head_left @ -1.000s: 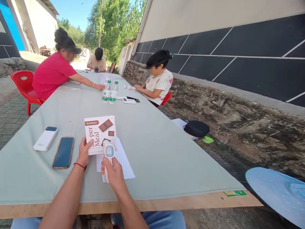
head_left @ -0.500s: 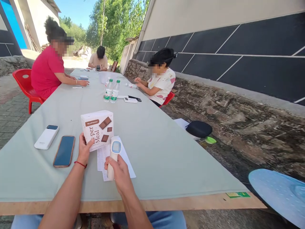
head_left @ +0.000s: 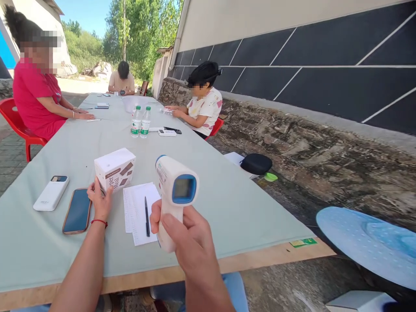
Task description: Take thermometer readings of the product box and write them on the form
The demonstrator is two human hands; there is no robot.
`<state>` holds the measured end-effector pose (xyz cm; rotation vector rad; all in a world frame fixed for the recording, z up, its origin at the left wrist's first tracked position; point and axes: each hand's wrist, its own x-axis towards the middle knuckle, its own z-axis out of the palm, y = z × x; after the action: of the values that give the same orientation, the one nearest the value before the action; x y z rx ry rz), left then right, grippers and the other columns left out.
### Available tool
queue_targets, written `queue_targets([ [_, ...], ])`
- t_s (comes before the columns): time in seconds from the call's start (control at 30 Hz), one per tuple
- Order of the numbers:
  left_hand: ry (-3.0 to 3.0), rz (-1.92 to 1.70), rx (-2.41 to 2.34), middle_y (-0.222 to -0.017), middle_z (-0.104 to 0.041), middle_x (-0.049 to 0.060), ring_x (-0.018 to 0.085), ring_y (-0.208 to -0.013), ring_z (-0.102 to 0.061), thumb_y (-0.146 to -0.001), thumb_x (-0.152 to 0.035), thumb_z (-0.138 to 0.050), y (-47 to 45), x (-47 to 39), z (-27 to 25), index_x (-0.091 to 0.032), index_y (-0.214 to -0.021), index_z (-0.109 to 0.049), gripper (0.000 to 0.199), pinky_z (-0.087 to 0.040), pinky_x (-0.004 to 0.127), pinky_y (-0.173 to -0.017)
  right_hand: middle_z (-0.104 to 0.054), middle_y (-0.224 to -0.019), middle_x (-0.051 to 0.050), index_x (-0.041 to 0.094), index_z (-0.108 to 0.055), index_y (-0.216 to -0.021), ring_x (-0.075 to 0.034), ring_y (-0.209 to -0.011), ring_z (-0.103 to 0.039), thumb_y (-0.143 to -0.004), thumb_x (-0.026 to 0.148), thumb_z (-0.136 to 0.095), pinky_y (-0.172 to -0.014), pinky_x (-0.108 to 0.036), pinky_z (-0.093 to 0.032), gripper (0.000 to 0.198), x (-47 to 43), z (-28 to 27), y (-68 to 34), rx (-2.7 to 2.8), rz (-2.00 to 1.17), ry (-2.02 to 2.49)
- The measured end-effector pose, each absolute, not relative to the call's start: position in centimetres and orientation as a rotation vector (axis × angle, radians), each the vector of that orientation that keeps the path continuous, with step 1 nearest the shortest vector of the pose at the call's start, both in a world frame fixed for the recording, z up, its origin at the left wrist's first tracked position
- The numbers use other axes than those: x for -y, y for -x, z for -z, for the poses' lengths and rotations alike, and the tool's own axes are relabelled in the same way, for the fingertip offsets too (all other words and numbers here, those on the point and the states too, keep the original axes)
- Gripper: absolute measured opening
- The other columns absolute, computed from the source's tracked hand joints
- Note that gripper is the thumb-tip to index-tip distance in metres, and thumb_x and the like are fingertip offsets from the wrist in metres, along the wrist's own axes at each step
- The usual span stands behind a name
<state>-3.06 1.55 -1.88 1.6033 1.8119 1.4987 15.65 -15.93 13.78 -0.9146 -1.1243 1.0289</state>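
My right hand [head_left: 186,234] is wrapped around the handle of a white infrared thermometer [head_left: 175,180] with a blue-rimmed screen facing me. It is raised above the table, apart from the box. My left hand [head_left: 100,199] grips the lower left side of a white box [head_left: 116,169] printed with brown chocolate squares, which is tilted near the table. Between the hands, sheets of paper [head_left: 136,216] lie on the cloth with a black pen [head_left: 147,216] on top. Left of my left hand are a phone [head_left: 77,211] and a white power bank [head_left: 51,193].
Two water bottles [head_left: 141,122] stand mid-table, near a white device [head_left: 167,133]. Three people sit around the far part: one in red [head_left: 40,95], one at the end [head_left: 121,80], one in a patterned shirt [head_left: 206,108]. A blue hat [head_left: 367,242] is off the table's right edge.
My right hand has lifted the thermometer up and right, away from the box, uncovering the pen. The box in my left hand has turned, showing its top. The view has shifted right.
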Motion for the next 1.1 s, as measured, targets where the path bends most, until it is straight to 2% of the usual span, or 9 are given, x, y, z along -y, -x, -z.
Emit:
queue_targets([
  [0.1, -1.583, -1.494, -1.838, -0.102, -0.047, 0.009, 0.028, -0.107, -0.051, -0.083, -0.040, -0.060, 3.3, -1.9, 2.4, -0.020, -0.136, -0.051, 0.058, -0.042, 0.051, -0.100, -0.059, -0.068, -0.001, 0.019, -0.062, -0.082, -0.013, -0.060, -0.050, -0.086, 0.047, -0.059, -0.052, -0.026, -0.040, 0.028, 17.1, -14.4, -15.7, 1.145, -0.983, 0.914],
  [0.2, -1.520, -1.501, -1.708, -0.093, -0.053, 0.006, 0.022, -0.086, -0.058, -0.083, -0.034, -0.058, 3.4, -2.1, 3.1, -0.019, -0.140, -0.044, 0.061, -0.050, 0.046, -0.089, -0.060, -0.069, -0.001, 0.020, -0.064, -0.086, -0.013, -0.059, -0.050, -0.085, 0.047, -0.060, -0.051, -0.025, -0.040, 0.027, 17.6, -14.2, -16.1, 1.167, -0.932, 0.965],
  [0.37, -1.383, -1.569, -1.474, -0.125, -0.053, 0.014, 0.025, -0.113, -0.057, -0.080, -0.026, -0.060, 3.0, -2.2, 3.6, -0.020, -0.139, -0.037, 0.064, -0.047, 0.042, -0.098, -0.067, -0.096, -0.005, 0.023, -0.063, -0.115, -0.020, -0.080, -0.060, -0.079, 0.040, -0.065, -0.065, -0.030, -0.048, 0.040, 14.5, -10.7, -18.7, 1.291, -0.760, 1.157],
  [0.47, -1.419, -1.491, -1.520, -0.120, -0.056, 0.013, 0.024, -0.105, -0.060, -0.080, -0.027, -0.059, 2.6, -1.8, 3.3, -0.019, -0.129, -0.044, 0.051, -0.050, 0.043, -0.093, -0.064, -0.114, -0.007, 0.024, -0.058, -0.124, -0.024, -0.101, -0.060, -0.077, 0.037, -0.062, -0.083, -0.035, -0.049, 0.049, 10.8, -6.1, -21.8, 1.399, -0.574, 1.501],
  [0.53, -1.523, -1.378, -1.593, -0.110, -0.058, 0.010, 0.024, -0.098, -0.060, -0.079, -0.027, -0.060, 2.3, -1.3, 3.0, -0.019, -0.113, -0.053, 0.036, -0.050, 0.044, -0.091, -0.064, -0.113, -0.009, 0.023, -0.057, -0.125, -0.026, -0.102, -0.060, -0.077, 0.035, -0.060, -0.083, -0.037, -0.048, 0.050, 8.6, -2.7, -24.1, 1.472, -0.479, 1.824],
  [0.63, -1.825, -1.092, -1.642, -0.106, -0.059, 0.008, 0.027, -0.104, -0.055, -0.074, -0.029, -0.067, 1.6, -0.2, 2.4, -0.021, -0.097, -0.059, 0.026, -0.044, 0.048, -0.096, -0.064, -0.112, -0.011, 0.021, -0.058, -0.123, -0.027, -0.100, -0.059, -0.080, 0.030, -0.057, -0.083, -0.038, -0.045, 0.045, 6.9, 1.5, -26.9, 1.603, -0.344, 2.119],
  [0.8, -2.185, -0.675, -1.581, -0.120, -0.053, 0.009, 0.032, -0.122, -0.043, -0.064, -0.036, -0.079, 0.7, 1.2, 1.5, -0.023, -0.106, -0.059, 0.048, -0.029, 0.052, -0.109, -0.062, -0.113, -0.016, 0.017, -0.065, -0.106, -0.030, -0.106, -0.054, -0.086, 0.032, -0.052, -0.087, -0.041, -0.041, 0.029, 7.1, 3.3, -26.2, 1.643, -0.022, 1.966],
  [0.97, -2.279, -0.450, -1.520, -0.134, -0.042, 0.015, 0.038, -0.131, -0.035, -0.054, -0.051, -0.084, 0.8, 1.6, 0.9, -0.022, -0.121, -0.054, 0.079, -0.018, 0.056, -0.113, -0.065, -0.081, -0.005, 0.020, -0.061, -0.101, -0.021, -0.073, -0.059, -0.088, 0.040, -0.055, -0.066, -0.032, -0.040, 0.025, 7.3, 1.9, -19.9, 1.857, -0.422, 1.871],
  [1.1, -2.294, -0.339, -1.466, -0.140, -0.038, 0.018, 0.040, -0.136, -0.030, -0.050, -0.053, -0.085, 0.8, 2.0, 0.5, -0.022, -0.128, -0.049, 0.091, -0.008, 0.060, -0.115, -0.062, -0.078, -0.003, 0.020, -0.059, -0.114, -0.019, -0.069, -0.058, -0.084, 0.019, -0.053, -0.065, -0.030, -0.037, 0.031, 7.3, 1.3, -18.1, 1.939, -0.511, 1.935],
])
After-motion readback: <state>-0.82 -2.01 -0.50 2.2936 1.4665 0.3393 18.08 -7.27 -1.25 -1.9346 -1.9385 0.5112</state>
